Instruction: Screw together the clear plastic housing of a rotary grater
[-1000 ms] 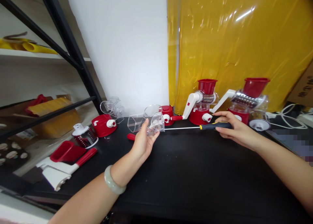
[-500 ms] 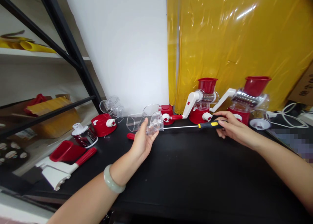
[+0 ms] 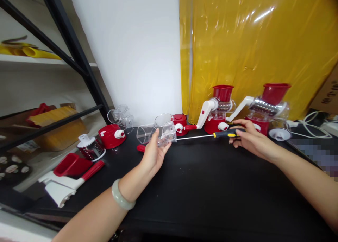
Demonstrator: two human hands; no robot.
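Note:
My left hand (image 3: 154, 152) is closed around a clear plastic grater housing (image 3: 165, 129), held above the black table. In my right hand (image 3: 246, 138) is a screwdriver (image 3: 224, 133) with a black and yellow handle, gripped near its end. Its long shaft points left, and the tip meets the right end of the clear housing; whether it sits in a screw is too small to tell. Just behind the housing stands a red base (image 3: 180, 124) with a white knob. A red handle (image 3: 141, 148) lies partly hidden behind my left hand.
Two assembled rotary graters (image 3: 223, 94) (image 3: 276, 94) stand at the back right. To the left lie a grating drum (image 3: 91, 148), a red base (image 3: 112, 135), a red hopper (image 3: 71, 164) and a white crank piece (image 3: 59, 189). A black shelf frame (image 3: 76, 59) rises at left.
Both hands, the clear housing and the screwdriver keep almost the same places. The view has shifted very slightly.

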